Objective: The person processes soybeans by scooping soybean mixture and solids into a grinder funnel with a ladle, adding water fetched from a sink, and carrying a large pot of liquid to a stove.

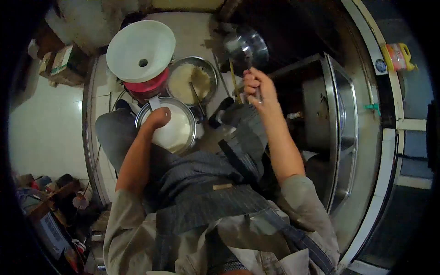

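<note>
My right hand [260,87] is closed round the handle of a shiny metal pan [246,46], raised at the upper middle. My left hand [159,118] is closed over the near-left rim of a round steel pot [176,133] with pale white contents; a flat light-coloured handle [154,103] sticks out beyond its fingers. Just past the pot, a wide metal bowl [213,73] holds pale, grainy stuff and a dark-handled utensil [196,94]. To its left, a large whitish basin with a dark hole [137,51] rests above a red tub [146,85].
A metal-framed glass cabinet [334,128] stands on the right. Beyond it is a yellow jug [399,57] near a green tap [373,107]. Cardboard boxes [66,64] sit at the upper left, and a cluttered crate [52,201] at the lower left.
</note>
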Tool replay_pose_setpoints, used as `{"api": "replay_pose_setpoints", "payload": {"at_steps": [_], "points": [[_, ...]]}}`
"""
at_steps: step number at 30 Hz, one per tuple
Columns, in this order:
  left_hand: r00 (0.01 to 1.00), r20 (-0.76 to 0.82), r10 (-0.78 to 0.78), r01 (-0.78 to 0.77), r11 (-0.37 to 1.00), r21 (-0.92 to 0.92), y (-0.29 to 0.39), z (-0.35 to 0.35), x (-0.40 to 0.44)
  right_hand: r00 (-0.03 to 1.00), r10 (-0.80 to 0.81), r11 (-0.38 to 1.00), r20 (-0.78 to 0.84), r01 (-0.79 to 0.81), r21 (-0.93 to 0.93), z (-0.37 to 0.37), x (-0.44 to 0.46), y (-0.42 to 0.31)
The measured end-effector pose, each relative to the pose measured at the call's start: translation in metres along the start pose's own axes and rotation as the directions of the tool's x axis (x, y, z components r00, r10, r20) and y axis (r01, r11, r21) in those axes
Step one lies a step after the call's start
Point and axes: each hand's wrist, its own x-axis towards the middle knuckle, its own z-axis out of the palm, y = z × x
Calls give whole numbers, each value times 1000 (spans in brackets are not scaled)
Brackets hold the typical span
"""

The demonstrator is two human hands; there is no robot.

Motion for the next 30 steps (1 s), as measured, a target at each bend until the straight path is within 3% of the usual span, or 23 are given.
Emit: {"api": "replay_pose_setpoints", "payload": {"at_steps": [2, 3, 5, 6, 7, 8, 9, 10, 12, 15, 16, 18, 19, 20, 21, 22, 23, 25, 26, 27, 30], "points": [[1000, -8, 14, -14, 1000, -8, -7, 3, 4, 991, -98, 993, 97, 90, 82, -3, -24, -30], [1000, -1, 27, -27, 1000, 0, -7, 1, 3, 985, -173, 983, 28, 170, 74, -1, -42, -46], [995, 72, -68, 76, 991, -111, -5, 1, 3, 948, -303, 952, 100, 297, 66, -6, -83, -84], [999, 38, 6, -4, 999, -47, -12, 2, 3, 921, -373, 927, 111, 373, 25, -11, -105, -102], [995, 7, 99, -99, 995, 19, -15, 5, 8, 892, -450, 888, 42, 451, -87, -18, -128, -118], [997, 80, -6, 6, 1000, 6, 1, -4, 4, 843, -537, 828, -29, 519, -213, -23, -152, -133], [994, 29, 107, -109, 992, 63, 8, -9, -4, 766, -627, 742, -142, 531, -409, -26, -171, -143], [997, 31, 65, -67, 992, 102, -16, 7, 16, 653, -720, 640, -236, 492, -590, -30, -190, -151], [994, 94, 48, -54, 996, 64, -16, 4, 13, 532, -784, 497, -318, 233, -836, -53, -211, -166], [998, 55, 40, -38, 999, -33, -29, 13, 20, 422, -825, 317, -375, -204, -926, -111, -224, -184], [996, 45, 71, -69, 997, -34, -44, 23, 31, 392, -838, 323, -379, -202, -925, -143, -224, -191], [974, -11, 226, -225, 972, 62, -95, 43, 54, 431, -879, -109, -203, -596, -795, -213, -219, -202], [943, -59, 328, -320, 940, 117, -122, 55, 56, 406, -892, -93, -199, -595, -798, -213, -243, -196], [919, -84, 385, -371, 917, 148, -146, 63, 63, 448, -875, -183, -182, -654, -734, -218, -244, -189], [951, -72, 300, -298, 954, 40, -153, 62, 66, 492, -854, -274, -170, -701, -658, -220, -241, -188], [949, -70, 307, -304, 951, 52, -165, 68, 68, 484, -857, -261, -174, -702, -663, -219, -240, -189], [918, -106, 383, -371, 921, 122, -180, 75, 72, 530, -813, -281, -241, -719, -635, -217, -239, -187], [786, -90, 612, -535, 746, 396, -137, 48, 53, 561, -765, -289, -315, -737, -610, -224, -237, -186], [782, -83, 617, -540, 738, 404, -145, 50, 63, 589, -740, -320, -326, -734, -599, -234, -233, -189], [877, -90, 473, -441, 864, 245, -171, 63, 76, 616, -712, -353, -337, -728, -588, -241, -231, -190], [899, -82, 431, -425, 902, 73, -207, 75, 93, 602, -688, -320, -405, -752, -576, -244, -220, -191]]}}
